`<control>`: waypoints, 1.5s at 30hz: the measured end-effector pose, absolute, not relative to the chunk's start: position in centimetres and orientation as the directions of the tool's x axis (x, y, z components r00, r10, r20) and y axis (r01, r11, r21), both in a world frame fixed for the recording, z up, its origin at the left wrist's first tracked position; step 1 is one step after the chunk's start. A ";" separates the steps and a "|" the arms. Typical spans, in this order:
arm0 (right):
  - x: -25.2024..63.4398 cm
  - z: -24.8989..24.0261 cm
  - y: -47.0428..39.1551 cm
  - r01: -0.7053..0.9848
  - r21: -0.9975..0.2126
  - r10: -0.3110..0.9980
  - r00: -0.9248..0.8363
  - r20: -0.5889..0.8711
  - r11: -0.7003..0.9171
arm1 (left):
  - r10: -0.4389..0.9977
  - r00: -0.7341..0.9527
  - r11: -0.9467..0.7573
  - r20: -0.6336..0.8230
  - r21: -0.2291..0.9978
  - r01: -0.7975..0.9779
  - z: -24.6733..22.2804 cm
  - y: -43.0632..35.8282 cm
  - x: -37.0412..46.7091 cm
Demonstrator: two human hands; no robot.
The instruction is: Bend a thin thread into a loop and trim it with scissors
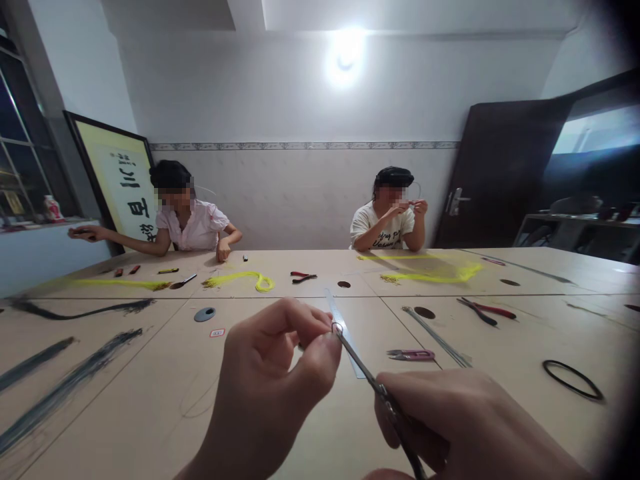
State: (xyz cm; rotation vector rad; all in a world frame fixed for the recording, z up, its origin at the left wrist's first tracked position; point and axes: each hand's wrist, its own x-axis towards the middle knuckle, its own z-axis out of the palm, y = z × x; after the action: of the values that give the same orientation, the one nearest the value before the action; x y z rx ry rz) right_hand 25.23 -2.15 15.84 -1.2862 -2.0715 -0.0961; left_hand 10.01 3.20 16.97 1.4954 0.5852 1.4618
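Hands: left hand (280, 373) pinched shut, thumb + forefinger closed on a small wire loop (337, 328); right hand (465, 427) wrapped round the handles of slim pliers (373, 380), tips at the loop.
Loop: held up in the air above the table (150, 400), between fingertips & plier nose; looks already bent round into a ring. Whether it's fully closed, can't tell, too small.
Progress (my guess): shaping of this one piece is well on, ring formed, prob. only a final tweak or closing left; no finished pieces visible by the hands.
Near the hands: clear ruler (345, 333) lying flat just beyond, pink snips (411, 355) beside it, bundle of thin grey wires (437, 337) to the right.
Further out: red-handled pliers (483, 311), black ring (573, 380) at far right, dark fibre bundles (65, 387) on the left.
Far side: two other people seated, one (387, 213) w/ hands up at face level working something small, the other (185, 220) reaching sideways; yellow cord (245, 279) and more yellow strands (435, 275) in front of them.
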 end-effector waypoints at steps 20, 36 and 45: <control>25.3 16.1 -2.3 0.744 -0.587 0.937 -0.156 0.314 0.320 | 0.880 0.095 -0.391 0.466 0.823 -0.412 16.3 3.9 9.6; 25.2 16.4 0.1 0.241 -0.821 0.826 0.109 0.553 0.517 | 0.884 0.099 -0.369 0.456 0.812 -0.452 16.7 3.8 9.9; 26.1 15.7 -0.6 0.597 -0.581 0.789 -0.151 0.596 0.553 | 0.870 0.104 -0.391 0.482 0.803 -0.450 16.6 3.6 10.0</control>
State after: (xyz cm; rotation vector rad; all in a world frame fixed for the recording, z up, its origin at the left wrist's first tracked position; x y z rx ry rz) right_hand 26.07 -0.60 15.66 -1.1347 -1.8492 0.2565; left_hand 9.97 3.64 16.62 1.2850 0.4721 1.5373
